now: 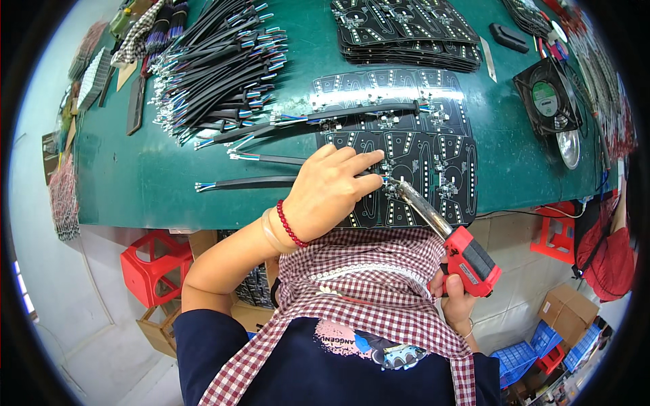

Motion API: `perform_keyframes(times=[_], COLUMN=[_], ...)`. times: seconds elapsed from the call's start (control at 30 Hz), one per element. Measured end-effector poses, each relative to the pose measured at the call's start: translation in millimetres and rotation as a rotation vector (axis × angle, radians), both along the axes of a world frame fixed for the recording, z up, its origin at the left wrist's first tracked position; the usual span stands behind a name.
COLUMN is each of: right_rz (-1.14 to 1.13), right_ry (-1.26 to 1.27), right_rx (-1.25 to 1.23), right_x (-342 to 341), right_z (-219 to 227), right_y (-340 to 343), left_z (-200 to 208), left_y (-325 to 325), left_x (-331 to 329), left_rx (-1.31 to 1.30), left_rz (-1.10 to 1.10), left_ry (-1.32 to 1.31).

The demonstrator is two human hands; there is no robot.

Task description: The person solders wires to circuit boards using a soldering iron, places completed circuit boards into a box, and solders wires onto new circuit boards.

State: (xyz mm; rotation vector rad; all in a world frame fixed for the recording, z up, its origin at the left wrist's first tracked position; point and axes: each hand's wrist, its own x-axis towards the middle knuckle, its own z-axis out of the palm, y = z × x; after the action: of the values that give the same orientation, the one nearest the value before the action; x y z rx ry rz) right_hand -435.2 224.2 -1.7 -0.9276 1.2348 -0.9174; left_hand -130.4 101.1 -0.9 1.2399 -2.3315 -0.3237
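Observation:
My left hand [330,186] is closed over the near panel of black circuit boards [467,152], with thumb and forefinger pinching the wire end of a black sheathed cable [254,182] against it. The cable's other end, with small white connectors, points left. My right hand [458,301] grips the red handle of a soldering gun [470,260] at the table's front edge. Its metal tip meets the board by my left fingertips, at the thin coloured wires. A second cable [267,159] runs under my left hand. Another cable [362,111] lies across the panel behind.
A large pile of black cables [217,74] lies at the back left. Stacked circuit boards [409,51] stand at the back. To the right are a black fan [548,98] and a metal strip [488,59]. A red stool [156,267] stands below the table at left.

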Motion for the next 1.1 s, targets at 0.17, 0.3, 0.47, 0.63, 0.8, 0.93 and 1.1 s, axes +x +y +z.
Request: perform_keyframes(times=[0.17,0.3,0.47,0.63,0.8,0.93,1.1], right_rz=[0.011,0.017,0.056,-0.005,0.017,0.024,0.071], right_ry=[0.018,0.069,0.053,0.021,-0.041,-0.020,0.061], right_rx=[0.008,0.017,-0.022,-0.016,-0.025,-0.007,-0.045], right_x=[3,6,5,1,-11,-12,-11], right_z=[5,10,10,8,5,3,3], right_y=[-1,-1,-4,-2,-8,-10,-15], left_z=[-2,-1,1,1,1,0,1], left_y=[-1,3,5,5,6,8,12], left_x=[1,-1,-4,-6,-8,-7,-11], left_rx=[0.009,0.023,0.007,0.002,0.001,0.001,-0.030], left_rz=[-0.005,0.015,0.027,0.034,0.044,0.045,0.063], left_ry=[0.043,0.025,-0.014,-0.022,-0.042,-0.034,-0.067])
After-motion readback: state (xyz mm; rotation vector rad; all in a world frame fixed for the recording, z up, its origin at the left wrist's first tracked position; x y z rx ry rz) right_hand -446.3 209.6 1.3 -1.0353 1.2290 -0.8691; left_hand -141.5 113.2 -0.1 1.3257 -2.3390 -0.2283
